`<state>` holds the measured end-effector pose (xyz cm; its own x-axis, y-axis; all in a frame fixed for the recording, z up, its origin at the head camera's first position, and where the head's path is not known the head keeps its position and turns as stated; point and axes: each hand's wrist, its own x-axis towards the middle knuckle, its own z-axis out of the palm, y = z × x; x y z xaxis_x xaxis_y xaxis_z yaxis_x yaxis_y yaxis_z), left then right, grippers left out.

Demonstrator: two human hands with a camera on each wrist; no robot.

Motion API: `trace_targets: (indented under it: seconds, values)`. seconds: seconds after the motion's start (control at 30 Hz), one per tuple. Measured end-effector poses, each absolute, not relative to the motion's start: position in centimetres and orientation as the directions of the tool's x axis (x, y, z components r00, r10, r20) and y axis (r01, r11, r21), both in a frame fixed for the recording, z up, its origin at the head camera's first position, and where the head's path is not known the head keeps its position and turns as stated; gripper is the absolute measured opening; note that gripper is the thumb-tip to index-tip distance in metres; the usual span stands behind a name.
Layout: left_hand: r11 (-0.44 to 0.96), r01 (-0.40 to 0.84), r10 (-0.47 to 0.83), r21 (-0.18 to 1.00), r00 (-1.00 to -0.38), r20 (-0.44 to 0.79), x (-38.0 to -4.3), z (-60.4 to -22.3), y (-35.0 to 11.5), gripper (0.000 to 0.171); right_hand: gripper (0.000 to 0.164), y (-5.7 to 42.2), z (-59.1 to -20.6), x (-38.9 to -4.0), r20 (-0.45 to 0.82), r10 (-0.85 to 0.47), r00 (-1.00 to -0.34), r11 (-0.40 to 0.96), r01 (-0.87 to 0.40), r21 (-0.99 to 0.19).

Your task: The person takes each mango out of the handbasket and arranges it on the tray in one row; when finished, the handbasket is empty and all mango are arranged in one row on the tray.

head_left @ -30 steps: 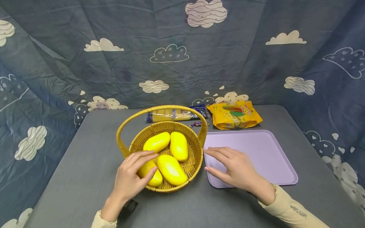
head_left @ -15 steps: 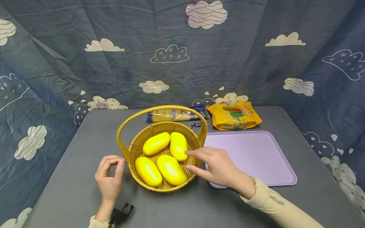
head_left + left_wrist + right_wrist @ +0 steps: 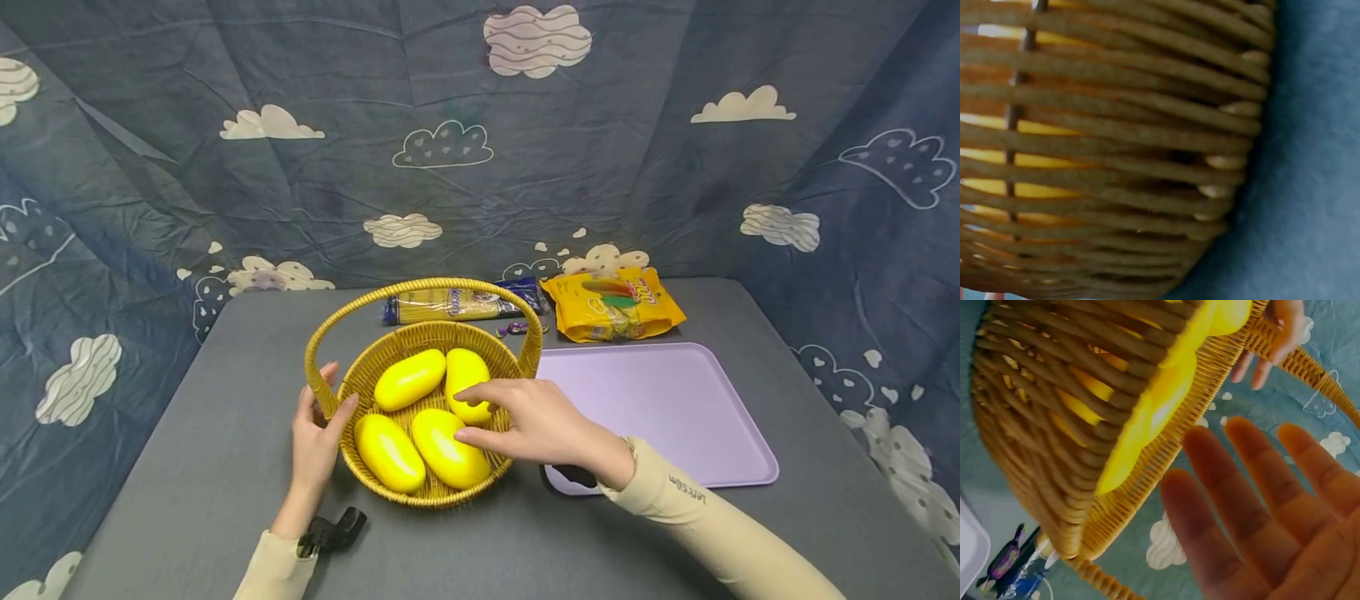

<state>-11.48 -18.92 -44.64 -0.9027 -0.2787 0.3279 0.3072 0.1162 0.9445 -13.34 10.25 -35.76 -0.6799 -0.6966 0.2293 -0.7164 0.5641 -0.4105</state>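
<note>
A woven wicker basket (image 3: pixel 431 501) with a tall arched handle stands in the middle of the table, holding several smooth yellow mango-like fruits (image 3: pixel 388 454). At the left base of the handle, my left hand (image 3: pixel 313 446) grips the basket, thumb in front and fingers partly hidden behind. The left wrist view is filled by the basket's wall (image 3: pixel 1116 137). Over the basket's right side hovers my right hand (image 3: pixel 543 421), fingers extended above the fruits and holding nothing. Its spread fingers (image 3: pixel 1229 512) show apart from the basket's rim in the right wrist view.
A lilac tray (image 3: pixel 667 417) lies right of the basket. Behind stand a pack of spaghetti (image 3: pixel 450 306), a small purple wrapped candy (image 3: pixel 517 329) and a yellow snack bag (image 3: pixel 611 304). A dark cloud-print curtain (image 3: pixel 337 200) surrounds the table.
My left hand has gone from above the fruits to the left of the basket, then onto the handle's base. My right hand has moved left from the tray to over the basket.
</note>
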Motion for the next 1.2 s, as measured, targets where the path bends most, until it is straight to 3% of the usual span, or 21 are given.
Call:
trace_targets:
  seconds: [0.3,0.6,0.87,1.03,1.2]
  values:
    - [-0.014,0.218,-0.242,0.976,-0.948,0.208,-12.3,-45.6,-18.7,0.026,0.049,9.2,-34.9,-14.7,0.035,-0.745,-0.666,0.570,-0.663,-0.485]
    - [-0.136,0.241,-0.250,0.961,-0.947,0.202,-12.3,-46.1,-18.4,0.005,0.056,7.4,-34.9,-15.6,-0.129,-0.740,-0.661,0.632,-0.616,-0.470]
    - [-0.125,0.317,-0.214,0.940,-0.934,0.286,-12.5,-46.7,-18.5,0.013,0.068,5.6,-35.1,-15.8,-0.264,-0.710,-0.653,0.696,-0.594,-0.403]
    - [-0.125,0.323,-0.213,0.938,-0.932,0.293,-12.5,-46.9,-18.6,0.002,0.070,4.8,-35.6,-16.1,-0.326,-0.683,-0.653,0.728,-0.582,-0.362]
    - [-0.106,0.317,-0.216,0.942,-0.932,0.290,-12.4,-47.0,-18.6,0.006,0.071,4.0,-36.2,-16.5,-0.349,-0.672,-0.653,0.740,-0.588,-0.325]
